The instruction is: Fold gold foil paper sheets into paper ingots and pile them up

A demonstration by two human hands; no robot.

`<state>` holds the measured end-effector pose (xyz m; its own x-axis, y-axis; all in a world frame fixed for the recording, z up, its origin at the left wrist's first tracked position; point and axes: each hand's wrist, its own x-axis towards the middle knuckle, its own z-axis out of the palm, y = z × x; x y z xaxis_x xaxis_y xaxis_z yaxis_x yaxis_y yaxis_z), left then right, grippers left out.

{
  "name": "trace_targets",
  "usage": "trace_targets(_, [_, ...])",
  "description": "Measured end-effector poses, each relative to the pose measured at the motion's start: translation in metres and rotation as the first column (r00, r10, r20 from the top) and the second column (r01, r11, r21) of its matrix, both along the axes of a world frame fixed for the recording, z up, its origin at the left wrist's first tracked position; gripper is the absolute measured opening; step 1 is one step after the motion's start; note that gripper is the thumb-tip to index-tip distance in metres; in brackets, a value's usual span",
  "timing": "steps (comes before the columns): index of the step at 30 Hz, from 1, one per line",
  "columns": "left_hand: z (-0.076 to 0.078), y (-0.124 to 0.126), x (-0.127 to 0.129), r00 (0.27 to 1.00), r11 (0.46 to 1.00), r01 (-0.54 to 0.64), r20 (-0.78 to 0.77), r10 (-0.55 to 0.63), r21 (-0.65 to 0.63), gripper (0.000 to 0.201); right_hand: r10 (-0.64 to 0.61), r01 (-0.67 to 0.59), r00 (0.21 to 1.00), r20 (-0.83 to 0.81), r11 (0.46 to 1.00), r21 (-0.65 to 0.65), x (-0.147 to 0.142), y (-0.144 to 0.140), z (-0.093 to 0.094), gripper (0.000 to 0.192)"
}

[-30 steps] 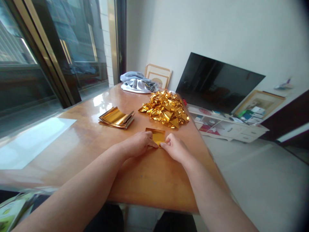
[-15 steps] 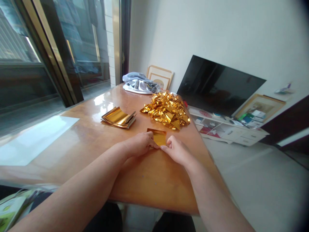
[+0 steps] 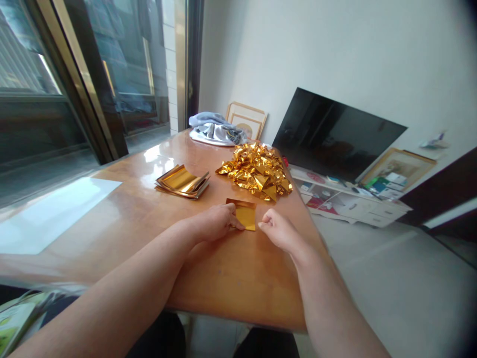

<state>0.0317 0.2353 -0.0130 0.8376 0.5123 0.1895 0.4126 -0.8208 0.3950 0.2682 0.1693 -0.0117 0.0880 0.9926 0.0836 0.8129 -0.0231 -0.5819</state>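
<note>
gold foil sheet (image 3: 245,215) | small, shiny, rectangular, far edge folded | lies flat on desk | frame centre | left edge under fingertips

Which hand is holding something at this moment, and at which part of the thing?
The left hand presses the gold foil sheet at its left edge, flat on the table. The right hand is just beside the sheet and holds nothing.

Counter (image 3: 231,278): glossy orange-brown wood, beside the window.
Near middle: small gold foil sheet (image 3: 246,217), lying flat.
Left of middle: stack of gold foil sheets (image 3: 182,181), edges curling up.
Behind the sheet: heap of folded gold foil pieces (image 3: 256,171).
Far end: grey cloth bundle (image 3: 215,128).
</note>
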Motion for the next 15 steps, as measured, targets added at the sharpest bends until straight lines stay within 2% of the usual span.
trace_targets(3, [0.000, 0.000, 0.000, 1.000, 1.000, -0.010, 0.001, 0.010, 0.001, 0.035, 0.067, -0.046, 0.989, -0.134, 0.987, 0.153, -0.013, -0.002, 0.009, 0.008])
trace_targets(5, [0.001, 0.000, 0.001, 1.000, 1.000, -0.012, -0.018, 0.012, 0.010, 0.036, 0.165, -0.133, 0.965, -0.205, 0.978, 0.163, -0.023, -0.002, 0.011, 0.006])
trace_targets(8, [0.004, -0.001, 0.000, 0.999, 0.999, -0.013, -0.050, 0.014, 0.030, 0.039, 0.201, -0.184, 0.953, -0.225, 0.978, 0.093, -0.033, -0.001, 0.005, 0.006])
trace_targets(12, [0.007, 0.000, -0.003, 0.995, 0.998, -0.055, -0.078, 0.056, 0.017, 0.043, 0.141, -0.149, 0.973, -0.182, 0.988, -0.031, -0.034, 0.006, -0.006, 0.006])
trace_targets(15, [0.010, 0.002, -0.005, 0.992, 0.996, -0.085, -0.091, 0.083, -0.023, 0.042, 0.119, -0.130, 0.982, -0.145, 0.990, -0.063, -0.033, 0.012, -0.009, 0.008])
